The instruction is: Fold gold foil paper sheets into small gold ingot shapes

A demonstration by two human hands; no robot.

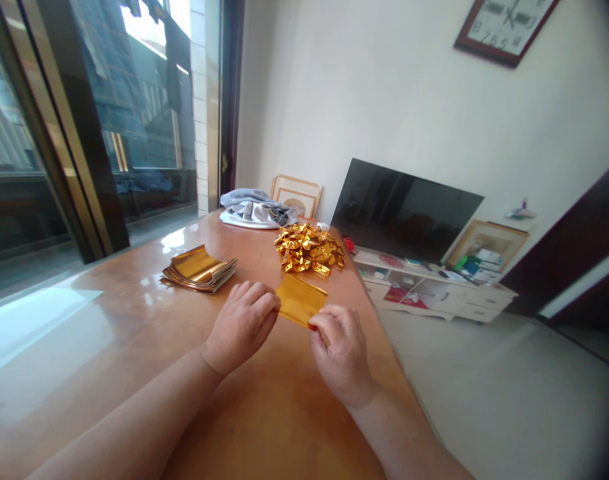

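A sheet of gold foil paper (300, 300) is held just above the wooden table (134, 320) between both hands. My left hand (242, 323) is closed, pinching the sheet's left edge. My right hand (340, 350) is closed too, pinching the near right corner. Beyond the sheet lies a pile of folded gold foil pieces (309, 249). To the left of my hands sits a stack of flat gold foil sheets (199, 269).
A grey cloth on a white dish (254, 210) lies at the table's far end. The table's right edge drops to a tiled floor. A black TV (402, 210) stands on a low white cabinet (434, 290). Glass doors run along the left.
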